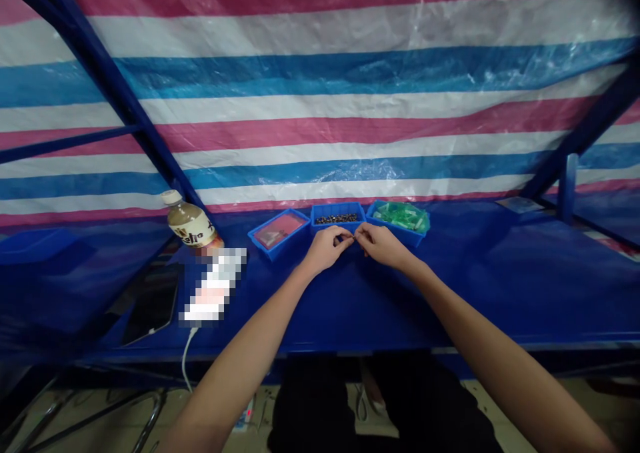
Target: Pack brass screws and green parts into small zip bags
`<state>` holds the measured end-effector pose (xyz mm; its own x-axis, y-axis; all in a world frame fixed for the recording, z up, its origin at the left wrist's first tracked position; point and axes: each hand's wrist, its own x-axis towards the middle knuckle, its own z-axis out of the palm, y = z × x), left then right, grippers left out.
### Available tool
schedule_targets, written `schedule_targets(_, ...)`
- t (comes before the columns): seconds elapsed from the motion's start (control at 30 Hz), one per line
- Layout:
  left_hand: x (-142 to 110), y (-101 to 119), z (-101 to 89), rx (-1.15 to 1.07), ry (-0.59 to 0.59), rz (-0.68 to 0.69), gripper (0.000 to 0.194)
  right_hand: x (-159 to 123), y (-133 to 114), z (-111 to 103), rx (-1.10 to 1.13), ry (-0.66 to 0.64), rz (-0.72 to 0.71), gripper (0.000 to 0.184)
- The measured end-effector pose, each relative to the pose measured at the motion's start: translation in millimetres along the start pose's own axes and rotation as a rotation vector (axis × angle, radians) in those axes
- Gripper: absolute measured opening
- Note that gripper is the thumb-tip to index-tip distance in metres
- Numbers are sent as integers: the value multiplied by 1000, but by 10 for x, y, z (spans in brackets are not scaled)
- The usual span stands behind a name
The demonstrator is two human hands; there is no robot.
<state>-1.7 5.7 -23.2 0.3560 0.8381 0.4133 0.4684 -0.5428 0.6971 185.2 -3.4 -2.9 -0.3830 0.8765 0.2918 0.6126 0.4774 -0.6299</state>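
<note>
My left hand (pixel 324 249) and my right hand (pixel 381 246) meet just in front of the middle tray, their fingertips pinched together on a small metal part (pixel 353 237). The part is tiny and mostly hidden by my fingers, so its exact kind is unclear. Behind my hands, a blue plastic tray (pixel 336 205) holds a row of dark metal fasteners (pixel 336 219). To its left, a blue tray (pixel 293 242) holds a flat red item. To its right, a blue tray (pixel 403 238) holds green pieces (pixel 401 216).
The blue tabletop (pixel 475 293) runs wide on both sides. A labelled bottle (pixel 189 223) stands at the left, near a pixelated blurred object (pixel 215 286) and a dark tablet or phone (pixel 153 306) with a white cable (pixel 187 359). Blue steel uprights (pixel 110 86) and a striped tarp (pixel 320 86) stand behind.
</note>
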Motion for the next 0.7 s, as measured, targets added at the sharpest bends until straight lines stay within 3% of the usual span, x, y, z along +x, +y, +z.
schedule_targets(0.1, 1, 16, -17, -18, 27, -28, 19, 2, -12, -27, -134, 54, -127, 11)
schedule_targets(0.23, 13, 24, -45, -35, 53, -46, 20, 1, -41, -52, -189, 42, -184, 14)
schedule_targets(0.7, 26, 18, -62, -79, 120, 30, 14, 4, -75, -26, 3, 77, -88, 20)
